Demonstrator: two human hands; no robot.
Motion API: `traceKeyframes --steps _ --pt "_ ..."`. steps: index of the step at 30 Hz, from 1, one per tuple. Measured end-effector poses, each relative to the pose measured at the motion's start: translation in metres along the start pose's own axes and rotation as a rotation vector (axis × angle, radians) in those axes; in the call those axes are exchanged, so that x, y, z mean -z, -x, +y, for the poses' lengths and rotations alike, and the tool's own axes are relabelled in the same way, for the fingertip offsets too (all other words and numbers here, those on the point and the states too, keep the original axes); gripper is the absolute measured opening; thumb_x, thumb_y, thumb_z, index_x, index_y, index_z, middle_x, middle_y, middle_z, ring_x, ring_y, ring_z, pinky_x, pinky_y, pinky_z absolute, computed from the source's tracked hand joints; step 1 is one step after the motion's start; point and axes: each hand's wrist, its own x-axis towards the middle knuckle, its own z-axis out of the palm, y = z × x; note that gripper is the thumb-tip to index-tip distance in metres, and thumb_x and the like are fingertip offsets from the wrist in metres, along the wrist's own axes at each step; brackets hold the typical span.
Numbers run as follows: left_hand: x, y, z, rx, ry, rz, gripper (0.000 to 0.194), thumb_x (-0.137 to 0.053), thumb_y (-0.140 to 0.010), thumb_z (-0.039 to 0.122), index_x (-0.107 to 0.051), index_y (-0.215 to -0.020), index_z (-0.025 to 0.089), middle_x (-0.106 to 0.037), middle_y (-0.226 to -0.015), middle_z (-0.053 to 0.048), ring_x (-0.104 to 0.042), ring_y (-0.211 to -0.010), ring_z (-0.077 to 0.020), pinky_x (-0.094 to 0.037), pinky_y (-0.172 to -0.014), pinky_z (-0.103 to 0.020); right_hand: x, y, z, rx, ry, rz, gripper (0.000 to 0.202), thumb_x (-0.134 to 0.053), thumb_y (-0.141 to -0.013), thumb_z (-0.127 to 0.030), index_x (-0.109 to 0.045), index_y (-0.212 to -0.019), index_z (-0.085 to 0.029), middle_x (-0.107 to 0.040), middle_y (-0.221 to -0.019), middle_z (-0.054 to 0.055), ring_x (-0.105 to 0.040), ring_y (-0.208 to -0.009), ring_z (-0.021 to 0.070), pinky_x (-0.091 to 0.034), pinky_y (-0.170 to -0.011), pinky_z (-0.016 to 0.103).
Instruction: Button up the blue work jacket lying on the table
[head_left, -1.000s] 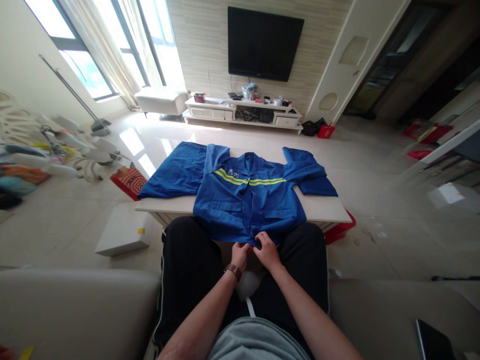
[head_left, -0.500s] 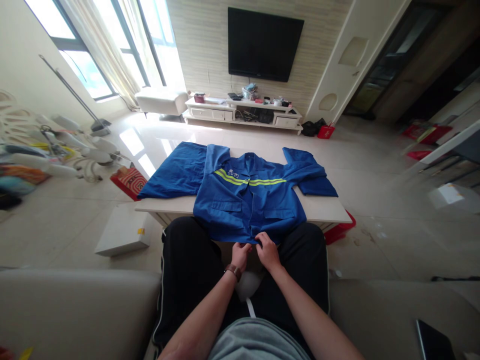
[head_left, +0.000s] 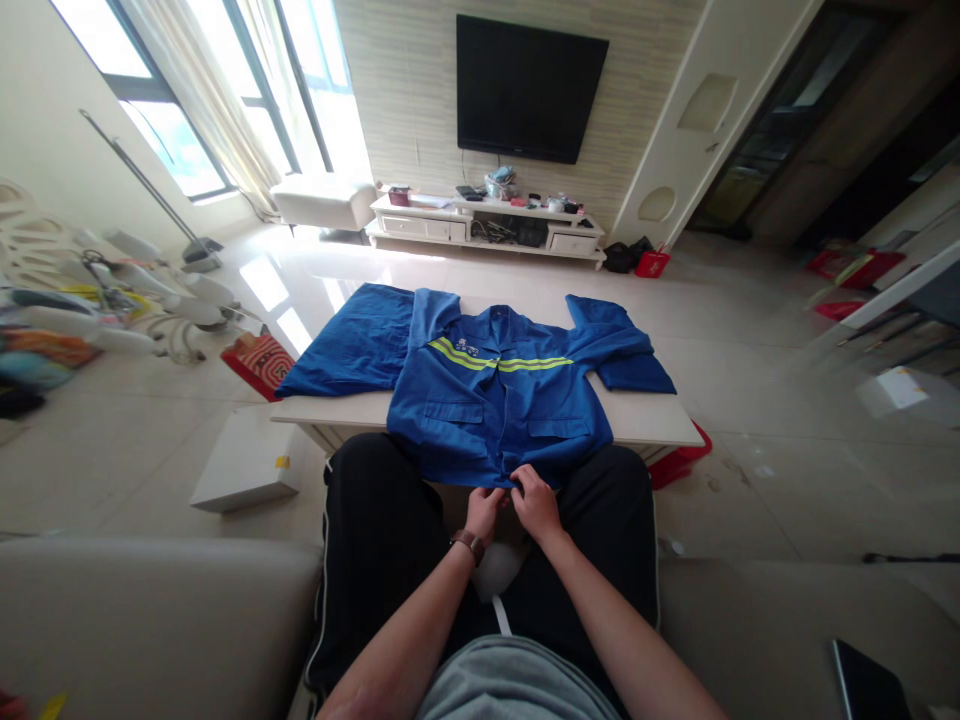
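Head view: at far left, a white box (head_left: 246, 462) lies on the floor just beside the table (head_left: 652, 418). The blue jacket (head_left: 499, 400) lies spread front-up on the table, sleeves out to both sides, its hem hanging over the near edge. There the left hand (head_left: 483, 510) and right hand (head_left: 536, 500) meet — both seem pinched on the hem, though the fingers are small. Open floor lies right of the table — bare tiles.
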Motion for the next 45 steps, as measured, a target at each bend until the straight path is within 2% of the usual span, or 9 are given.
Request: traceKeyframes --steps 9,20,28,45 --pt "0.0013 -0.003 -0.0003 0.013 -0.023 -0.009 0.038 -0.09 -0.056 0.038 -0.07 -0.073 0.01 -0.069 -0.07 -0.005 -0.053 -0.056 -0.0084 -0.042 -0.056 -0.021 0.0008 0.0006 -0.0009 0.057 0.048 0.017 0.027 -0.052 -0.083 -0.01 -0.063 -0.104 -0.023 -0.067 -0.108 0.004 -0.064 -0.094 0.0209 -0.046 -0.084 0.031" --pt "0.0023 -0.0004 0.0005 0.023 -0.056 0.013 0.04 -0.09 -0.056 0.037 -0.073 -0.08 0.009 -0.071 -0.076 -0.007 -0.055 -0.057 -0.0088 -0.042 -0.056 -0.021 -0.0003 -0.0006 -0.0007 0.046 0.058 0.008 0.024 -0.051 -0.084 -0.008 -0.062 -0.1 -0.022 -0.067 -0.103 0.004 -0.064 -0.094 0.0206 -0.044 -0.084 0.03" --pt "0.0019 0.0011 0.0019 0.022 -0.064 0.02 0.038 -0.089 -0.057 0.037 -0.071 -0.076 0.01 -0.07 -0.074 -0.007 -0.055 -0.057 -0.0097 -0.042 -0.056 -0.021 0.0003 -0.0006 -0.0018 0.052 0.039 0.011 0.025 -0.049 -0.084 -0.008 -0.062 -0.099 -0.023 -0.066 -0.101 0.004 -0.063 -0.095 0.0208 -0.045 -0.084 0.03" --pt "0.0018 -0.002 0.0023 0.032 -0.062 0.003 0.041 -0.091 -0.052 0.04 -0.07 -0.07 0.011 -0.067 -0.067 -0.005 -0.053 -0.057 -0.0096 -0.039 -0.055 -0.021 -0.0005 0.0014 -0.0007 0.071 0.01 0.026 0.033 -0.05 -0.084 -0.009 -0.067 -0.108 -0.025 -0.066 -0.115 0.005 -0.064 -0.103 0.0219 -0.05 -0.09 0.033"
